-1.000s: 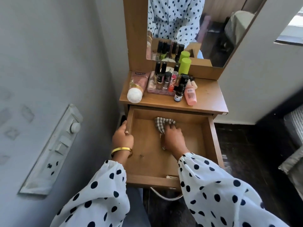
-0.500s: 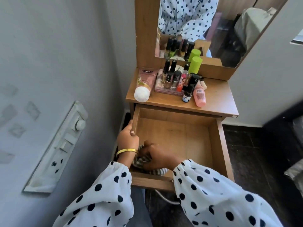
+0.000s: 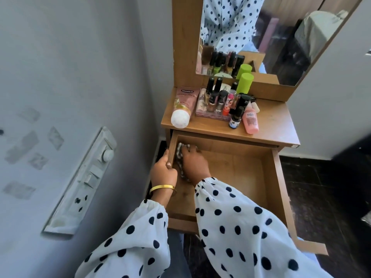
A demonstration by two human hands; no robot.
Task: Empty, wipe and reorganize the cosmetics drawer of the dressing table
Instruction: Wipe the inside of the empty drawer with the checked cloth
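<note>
The checked cloth (image 3: 179,157) is pressed flat under the right hand (image 3: 193,163), fingers extended, in the drawer's (image 3: 241,169) rear left corner. The left wall is gripped by the left hand (image 3: 163,171).

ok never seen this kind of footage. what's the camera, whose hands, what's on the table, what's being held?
No robot here: a person wears one wide-angle camera on the head, looking forward and down at their own hands. That is the only view. The left hand grips the left wall of the open wooden drawer. The right hand presses a checked cloth onto the drawer floor near the back left corner. Nothing else shows in the drawer. On the dressing table top stand nail polish bottles, a green-capped bottle and a small dark bottle; a Vaseline tube and a pink bottle lie flat. The mirror behind reflects them.
</note>
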